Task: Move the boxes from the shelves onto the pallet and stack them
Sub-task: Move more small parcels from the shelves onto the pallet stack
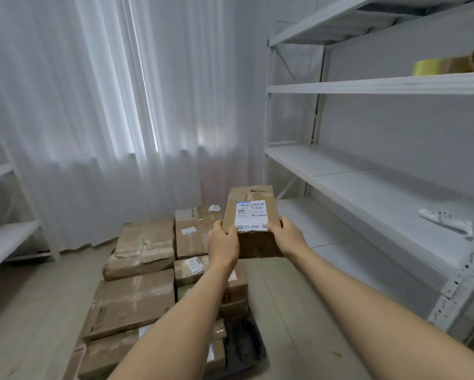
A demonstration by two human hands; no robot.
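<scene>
I hold a small brown cardboard box with a white shipping label in the air, over the far right part of the stack. My left hand grips its near left edge and my right hand grips its near right edge, thumbs on top. Below lie several taped cardboard boxes packed in rows on a dark pallet on the floor. My forearms hide part of the right-hand row.
A white metal shelf unit stands on the right, with a white packet on its middle shelf and a yellow-green item and a brown box higher up. Another shelf stands at the left. White curtains hang behind.
</scene>
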